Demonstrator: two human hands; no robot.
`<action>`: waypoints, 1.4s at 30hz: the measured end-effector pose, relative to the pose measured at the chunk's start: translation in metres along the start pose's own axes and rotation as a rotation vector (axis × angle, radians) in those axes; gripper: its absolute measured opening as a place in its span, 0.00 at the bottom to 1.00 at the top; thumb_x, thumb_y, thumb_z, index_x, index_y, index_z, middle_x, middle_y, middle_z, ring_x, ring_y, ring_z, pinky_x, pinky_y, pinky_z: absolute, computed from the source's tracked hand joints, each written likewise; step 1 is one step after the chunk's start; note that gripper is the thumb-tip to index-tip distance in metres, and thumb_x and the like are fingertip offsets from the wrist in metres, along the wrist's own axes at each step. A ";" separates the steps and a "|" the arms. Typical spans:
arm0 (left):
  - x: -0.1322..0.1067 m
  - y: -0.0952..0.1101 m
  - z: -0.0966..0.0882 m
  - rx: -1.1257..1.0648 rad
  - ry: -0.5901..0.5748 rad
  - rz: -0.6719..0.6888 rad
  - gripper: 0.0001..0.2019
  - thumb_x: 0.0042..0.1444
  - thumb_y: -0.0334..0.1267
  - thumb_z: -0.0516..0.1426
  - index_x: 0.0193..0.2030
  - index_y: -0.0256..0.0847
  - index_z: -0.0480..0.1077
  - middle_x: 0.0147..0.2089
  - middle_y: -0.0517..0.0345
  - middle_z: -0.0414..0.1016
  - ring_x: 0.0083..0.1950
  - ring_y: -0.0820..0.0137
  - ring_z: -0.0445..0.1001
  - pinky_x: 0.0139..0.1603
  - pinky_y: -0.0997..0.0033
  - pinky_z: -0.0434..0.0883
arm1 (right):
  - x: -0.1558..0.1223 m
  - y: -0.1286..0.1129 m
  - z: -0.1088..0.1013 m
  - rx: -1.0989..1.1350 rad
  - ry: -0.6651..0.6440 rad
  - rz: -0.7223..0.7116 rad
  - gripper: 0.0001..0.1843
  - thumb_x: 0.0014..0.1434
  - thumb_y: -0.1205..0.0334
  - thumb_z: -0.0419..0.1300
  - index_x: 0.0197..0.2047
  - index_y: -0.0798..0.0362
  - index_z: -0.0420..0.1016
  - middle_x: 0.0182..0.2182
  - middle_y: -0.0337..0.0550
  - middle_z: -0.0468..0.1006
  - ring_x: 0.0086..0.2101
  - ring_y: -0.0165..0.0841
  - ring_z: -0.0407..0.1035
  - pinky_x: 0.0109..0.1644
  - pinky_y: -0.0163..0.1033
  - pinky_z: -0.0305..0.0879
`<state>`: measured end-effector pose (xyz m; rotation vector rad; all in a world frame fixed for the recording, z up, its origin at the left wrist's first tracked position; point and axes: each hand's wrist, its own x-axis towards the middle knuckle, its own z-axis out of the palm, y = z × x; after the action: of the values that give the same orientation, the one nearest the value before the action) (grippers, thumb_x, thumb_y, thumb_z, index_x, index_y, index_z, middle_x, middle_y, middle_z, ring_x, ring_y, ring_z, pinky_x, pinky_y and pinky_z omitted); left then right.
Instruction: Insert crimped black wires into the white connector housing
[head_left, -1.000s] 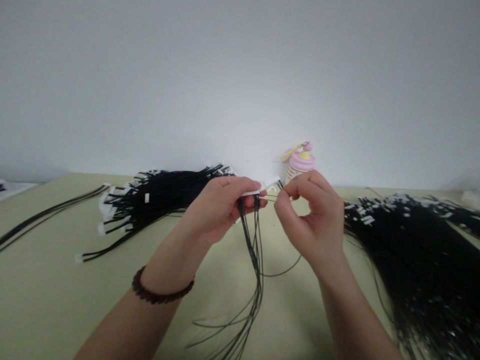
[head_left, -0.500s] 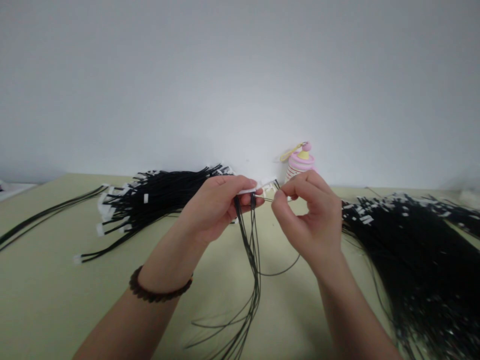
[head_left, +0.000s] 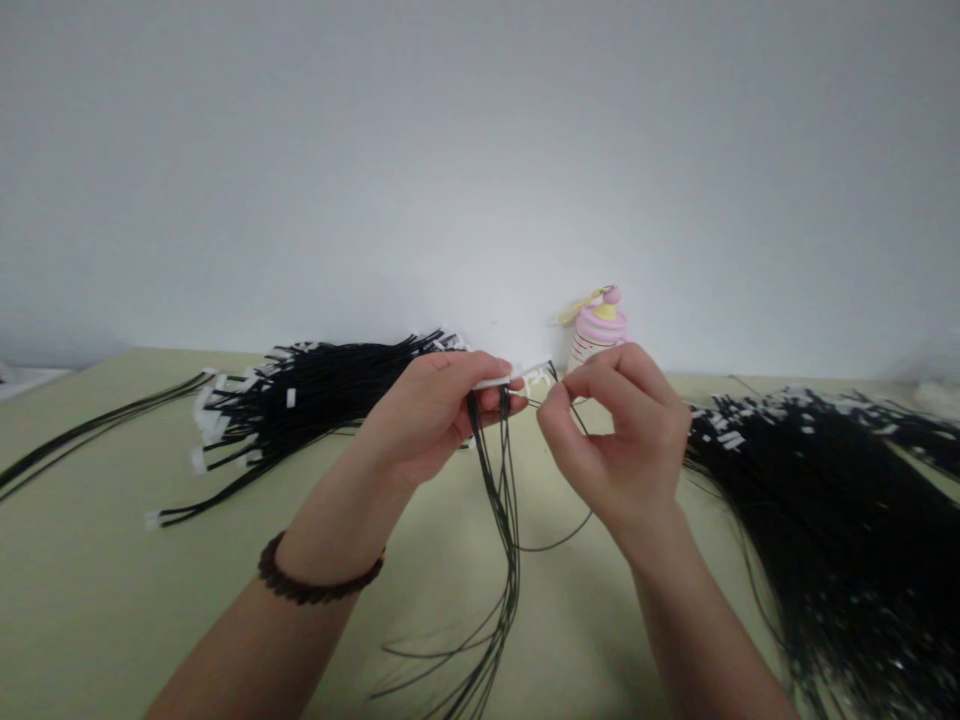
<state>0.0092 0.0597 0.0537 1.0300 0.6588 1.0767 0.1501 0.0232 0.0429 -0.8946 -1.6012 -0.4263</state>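
Pinched between the thumb and fingers of my left hand (head_left: 442, 405) is a white connector (head_left: 493, 382). Several thin black wires (head_left: 512, 540) hang from it down toward the front of the table. My right hand (head_left: 619, 430) is closed in a pinch just to the right, with a single black wire (head_left: 577, 415) at its fingertips. The wire's tip is hidden by the fingers. One loose wire curves below from the hanging bundle up to the right hand. Small white pieces (head_left: 538, 380) lie behind, between the two hands.
On the left lies a pile of black wire harnesses (head_left: 337, 385) with white connectors. A larger heap of black wires (head_left: 840, 500) covers the right side. A pink-and-white bottle-shaped item (head_left: 600, 330) with a yellow loop stands at the back against the pale wall (head_left: 480, 180).
My right hand has shifted very slightly left, closer to the connector, and the wire at its fingertips has changed its bend. My left hand stays nearly still.
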 end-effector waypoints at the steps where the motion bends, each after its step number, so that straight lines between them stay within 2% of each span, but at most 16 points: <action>1: 0.000 0.000 0.000 -0.001 -0.001 0.003 0.13 0.45 0.31 0.59 0.14 0.34 0.65 0.16 0.62 0.62 0.25 0.78 0.67 0.33 0.77 0.70 | 0.000 0.000 0.000 -0.007 0.010 -0.010 0.09 0.50 0.72 0.56 0.21 0.54 0.65 0.22 0.37 0.63 0.25 0.27 0.59 0.29 0.35 0.59; 13: 0.000 -0.001 -0.002 0.079 -0.021 0.026 0.12 0.45 0.33 0.60 0.15 0.35 0.65 0.17 0.62 0.63 0.24 0.78 0.67 0.29 0.79 0.67 | -0.001 0.003 0.003 -0.018 0.043 -0.033 0.08 0.50 0.72 0.57 0.22 0.53 0.66 0.24 0.38 0.63 0.27 0.29 0.62 0.30 0.37 0.62; 16: -0.001 -0.001 -0.003 0.142 -0.048 0.038 0.13 0.46 0.35 0.59 0.15 0.35 0.66 0.18 0.61 0.65 0.23 0.78 0.65 0.26 0.80 0.63 | -0.001 0.006 0.003 0.016 0.053 -0.046 0.08 0.50 0.71 0.57 0.22 0.53 0.65 0.30 0.43 0.67 0.35 0.33 0.67 0.35 0.40 0.66; 20: -0.001 0.000 -0.004 0.161 -0.066 0.028 0.12 0.47 0.35 0.59 0.16 0.34 0.67 0.18 0.61 0.65 0.23 0.79 0.64 0.24 0.79 0.59 | -0.003 0.010 0.004 0.156 -0.087 -0.048 0.07 0.52 0.74 0.54 0.27 0.54 0.65 0.42 0.50 0.73 0.45 0.35 0.68 0.45 0.43 0.69; 25: -0.001 0.000 -0.004 0.160 -0.047 0.029 0.13 0.46 0.35 0.59 0.15 0.35 0.65 0.19 0.60 0.66 0.24 0.78 0.65 0.25 0.78 0.59 | -0.005 0.012 0.006 0.189 -0.131 -0.032 0.07 0.54 0.74 0.52 0.28 0.53 0.64 0.38 0.47 0.75 0.38 0.30 0.70 0.42 0.40 0.69; 42: 0.000 -0.001 -0.006 0.205 -0.029 0.054 0.11 0.46 0.35 0.59 0.16 0.35 0.68 0.18 0.62 0.65 0.22 0.80 0.61 0.22 0.79 0.57 | -0.004 0.013 0.006 0.179 -0.148 -0.028 0.07 0.56 0.73 0.52 0.28 0.54 0.64 0.37 0.47 0.74 0.39 0.30 0.69 0.45 0.40 0.65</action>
<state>0.0046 0.0613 0.0509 1.2438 0.7322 1.0544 0.1559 0.0340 0.0352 -0.7825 -1.7593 -0.2360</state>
